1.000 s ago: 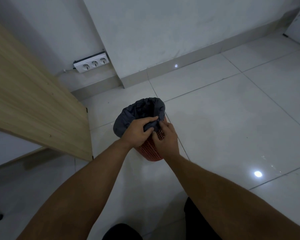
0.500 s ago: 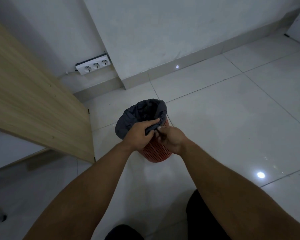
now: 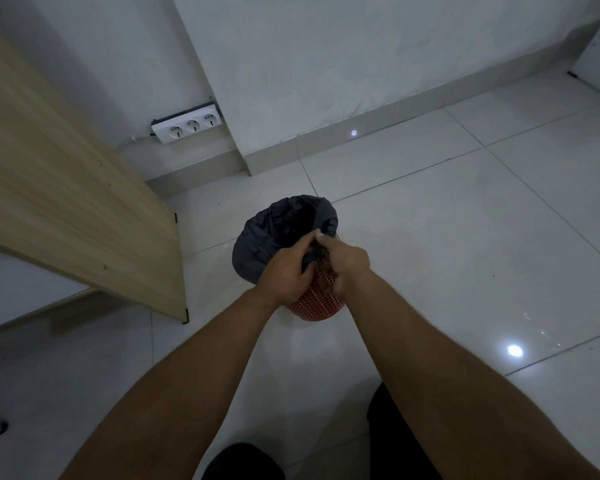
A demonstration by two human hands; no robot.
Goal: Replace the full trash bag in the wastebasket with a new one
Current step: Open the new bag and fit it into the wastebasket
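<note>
A small red mesh wastebasket (image 3: 317, 301) stands on the white tile floor in the middle of the view. A dark grey trash bag (image 3: 274, 230) lines it, folded over the rim on the far and left sides. My left hand (image 3: 284, 268) and my right hand (image 3: 345, 263) meet at the near right of the rim. Both pinch a bunched fold of the bag's edge between them. The inside of the bag is dark, so its contents cannot be made out.
A wooden desk side panel (image 3: 84, 216) stands close on the left of the basket. A white power strip (image 3: 187, 126) lies by the wall behind. The wall corner (image 3: 243, 164) juts out behind the basket. My dark-clothed knees (image 3: 395, 434) are at the bottom.
My right hand has come up from the basket's mesh side to the rim and closed on the bag's edge beside my left hand. The bag's near edge is more bunched.
</note>
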